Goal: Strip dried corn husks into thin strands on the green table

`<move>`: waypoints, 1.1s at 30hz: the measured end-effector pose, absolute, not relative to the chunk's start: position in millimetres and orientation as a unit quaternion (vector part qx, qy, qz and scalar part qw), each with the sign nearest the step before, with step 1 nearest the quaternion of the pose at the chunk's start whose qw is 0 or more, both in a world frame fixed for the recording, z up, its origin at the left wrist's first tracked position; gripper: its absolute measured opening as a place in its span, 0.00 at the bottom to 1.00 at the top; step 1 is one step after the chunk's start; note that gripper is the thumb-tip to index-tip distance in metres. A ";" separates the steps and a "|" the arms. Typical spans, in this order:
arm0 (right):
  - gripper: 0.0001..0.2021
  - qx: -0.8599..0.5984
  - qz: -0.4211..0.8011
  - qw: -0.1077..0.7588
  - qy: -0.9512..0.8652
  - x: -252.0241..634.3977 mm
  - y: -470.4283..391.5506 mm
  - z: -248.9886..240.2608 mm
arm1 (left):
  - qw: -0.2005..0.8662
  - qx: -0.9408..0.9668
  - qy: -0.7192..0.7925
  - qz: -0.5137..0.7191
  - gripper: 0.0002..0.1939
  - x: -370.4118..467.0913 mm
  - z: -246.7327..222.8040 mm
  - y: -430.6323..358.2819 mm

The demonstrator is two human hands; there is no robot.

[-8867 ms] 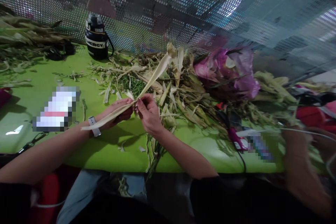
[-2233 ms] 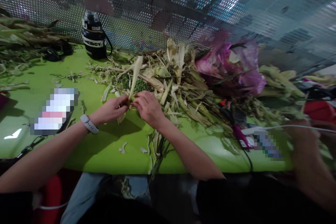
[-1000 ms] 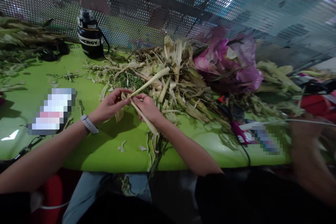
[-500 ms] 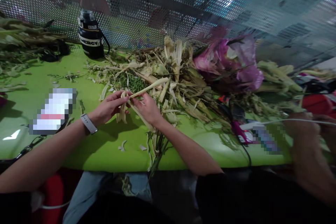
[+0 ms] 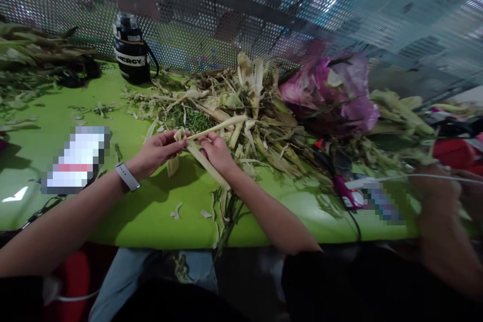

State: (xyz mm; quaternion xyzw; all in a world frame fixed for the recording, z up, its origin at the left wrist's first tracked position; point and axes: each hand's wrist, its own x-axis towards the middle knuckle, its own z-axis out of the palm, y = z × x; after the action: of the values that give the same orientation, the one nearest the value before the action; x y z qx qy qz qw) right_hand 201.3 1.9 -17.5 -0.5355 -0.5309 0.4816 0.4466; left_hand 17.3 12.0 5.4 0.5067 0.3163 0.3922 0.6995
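My left hand [image 5: 158, 151], with a pale watch band on the wrist, pinches a looped pale corn husk [image 5: 207, 167] between thumb and fingers. One strip of the husk points up and right over the pile; another runs down and right beneath my right wrist. My right hand [image 5: 217, 153] is closed at the husk close to the left fingertips, its thumb toward the strips; some of its fingers are hidden. Just beyond both hands lies a heap of dried husks [image 5: 271, 136] with a tuft of thin green shreds [image 5: 190, 118].
A black bottle [image 5: 132, 58] stands at the back by a perforated metal panel [image 5: 211, 15]. A blurred-out phone [image 5: 77, 158] lies left on the green table [image 5: 151, 221]. Farther right are a pink plastic bag [image 5: 328, 90], a second phone [image 5: 383, 201], a white cable and another person's hand [image 5: 435, 181].
My right hand has shifted slightly right and down, drawing apart from the left. The husk strips now stretch a little farther out from the loop.
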 end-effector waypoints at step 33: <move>0.19 -0.507 0.500 0.457 -0.533 199.8 -10.0 5.2 | 0.507 0.684 0.362 0.379 0.14 8.7 5.0 16.1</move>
State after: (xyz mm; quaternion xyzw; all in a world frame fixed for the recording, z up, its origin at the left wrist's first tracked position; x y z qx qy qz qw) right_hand 199.8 -10.0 5.2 -0.5075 -0.5329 0.4998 0.4568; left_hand 8.7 16.1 5.0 0.6843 0.3620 0.3791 0.5069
